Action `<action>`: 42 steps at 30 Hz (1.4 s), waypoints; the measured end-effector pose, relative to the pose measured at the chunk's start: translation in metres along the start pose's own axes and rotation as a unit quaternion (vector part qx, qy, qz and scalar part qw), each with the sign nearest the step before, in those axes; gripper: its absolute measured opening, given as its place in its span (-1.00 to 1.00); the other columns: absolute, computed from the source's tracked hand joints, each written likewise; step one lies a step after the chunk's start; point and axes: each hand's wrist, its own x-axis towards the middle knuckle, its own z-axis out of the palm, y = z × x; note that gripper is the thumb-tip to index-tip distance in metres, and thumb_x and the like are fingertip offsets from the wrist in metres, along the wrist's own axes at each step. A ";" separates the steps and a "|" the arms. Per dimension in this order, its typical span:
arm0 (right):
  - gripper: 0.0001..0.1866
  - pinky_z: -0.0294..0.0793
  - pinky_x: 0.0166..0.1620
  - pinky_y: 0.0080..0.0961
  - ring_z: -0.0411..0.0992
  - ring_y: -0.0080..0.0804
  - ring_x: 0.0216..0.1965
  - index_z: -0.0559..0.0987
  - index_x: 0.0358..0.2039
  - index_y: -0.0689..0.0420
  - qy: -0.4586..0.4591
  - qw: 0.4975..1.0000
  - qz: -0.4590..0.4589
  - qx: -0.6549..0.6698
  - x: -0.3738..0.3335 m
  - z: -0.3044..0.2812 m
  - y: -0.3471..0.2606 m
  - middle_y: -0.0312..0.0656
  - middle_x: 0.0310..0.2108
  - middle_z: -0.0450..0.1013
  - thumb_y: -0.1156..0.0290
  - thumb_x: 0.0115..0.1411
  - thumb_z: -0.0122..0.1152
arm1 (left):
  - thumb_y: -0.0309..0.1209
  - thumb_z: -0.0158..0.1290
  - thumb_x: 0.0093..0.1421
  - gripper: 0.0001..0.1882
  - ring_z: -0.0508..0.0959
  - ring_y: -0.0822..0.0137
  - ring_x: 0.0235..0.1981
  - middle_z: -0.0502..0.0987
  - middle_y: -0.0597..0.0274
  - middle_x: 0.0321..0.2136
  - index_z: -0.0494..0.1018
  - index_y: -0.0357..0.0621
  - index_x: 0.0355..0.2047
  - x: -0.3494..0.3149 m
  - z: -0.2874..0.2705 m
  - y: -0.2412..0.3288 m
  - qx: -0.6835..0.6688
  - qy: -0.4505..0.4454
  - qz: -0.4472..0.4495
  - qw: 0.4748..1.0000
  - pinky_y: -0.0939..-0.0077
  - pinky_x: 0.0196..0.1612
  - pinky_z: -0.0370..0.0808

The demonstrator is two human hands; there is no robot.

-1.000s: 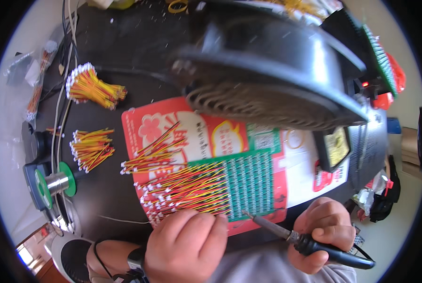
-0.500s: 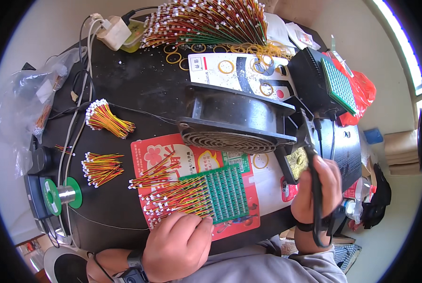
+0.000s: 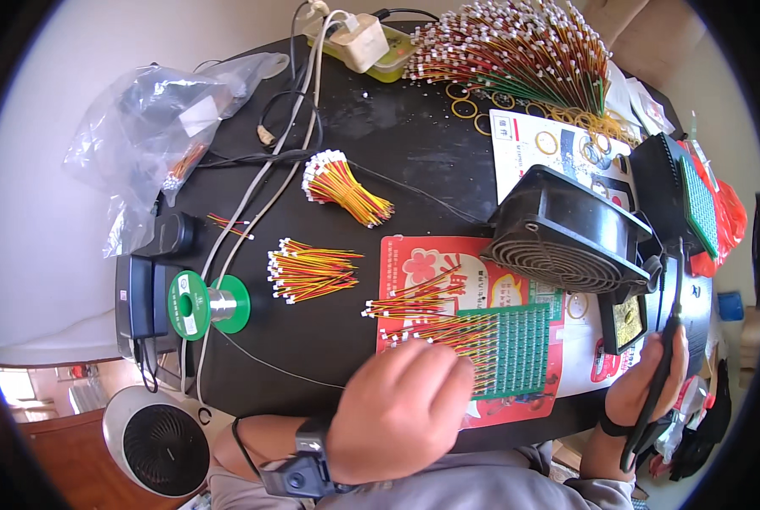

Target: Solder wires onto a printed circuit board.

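Note:
My left hand (image 3: pixel 401 408) is curled over the lower left part of a green circuit board (image 3: pixel 524 348). Its fingertips are hidden, so what they pinch, if anything, cannot be made out. Red and yellow wires with white connectors (image 3: pixel 426 302) run out of the board's left side, some passing under this hand. A red printed card (image 3: pixel 533 410) lies beneath board and wires. At the right, my right hand (image 3: pixel 652 382) is closed round the black handle of a soldering iron (image 3: pixel 666 340), its thin end pointing away from me, beside a stand with brass wool (image 3: pixel 628 325).
A black fan (image 3: pixel 558 212) stands behind the card. Left of it lie two wire bundles (image 3: pixel 346 187) and a solder spool (image 3: pixel 223 304). Loose cables (image 3: pixel 265 183) cross the table near a plastic bag (image 3: pixel 155 127). A large wire heap (image 3: pixel 516 51) and rubber bands (image 3: pixel 463 106) lie at the back.
The view has swung left, so the table sits further right in the picture. My right hand with the soldering iron has come away from the fan's right corner. My left hand stays by the wires.

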 end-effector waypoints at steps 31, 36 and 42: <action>-0.55 0.29 -0.42 -0.43 0.22 -0.35 -0.51 0.27 0.21 0.07 -0.025 0.968 -0.166 0.186 -0.022 -0.003 -0.057 -0.22 -0.53 0.28 0.13 0.43 -0.14 | -0.71 0.05 0.03 -0.77 0.50 -0.06 -0.35 0.46 -0.01 -0.38 0.50 -0.31 -0.26 0.028 -0.012 -0.057 0.085 -0.028 -0.085 0.992 0.17 -0.27 0.46; -0.57 0.27 -0.42 -0.42 0.21 -0.36 -0.50 0.29 0.20 0.05 -0.020 0.965 -0.165 0.205 -0.021 -0.001 -0.055 -0.24 -0.53 0.27 0.15 0.41 -0.10 | -0.76 -0.01 0.05 -0.81 0.51 0.23 -0.37 0.47 0.10 -0.38 0.50 -0.35 -0.33 0.031 -0.021 -0.044 -0.025 0.019 -0.148 0.988 0.37 -0.32 0.45; -0.61 0.11 -0.46 -0.47 0.13 -0.40 -0.50 0.34 0.14 -0.02 -0.018 0.957 -0.135 0.257 -0.026 -0.004 -0.056 -0.32 -0.55 0.16 0.19 0.35 0.03 | -0.72 -0.03 0.07 -0.91 0.47 0.40 -0.35 0.46 0.11 -0.36 0.45 -0.36 -0.43 0.023 -0.018 -0.040 -0.354 0.005 -0.227 0.907 0.54 -0.28 0.41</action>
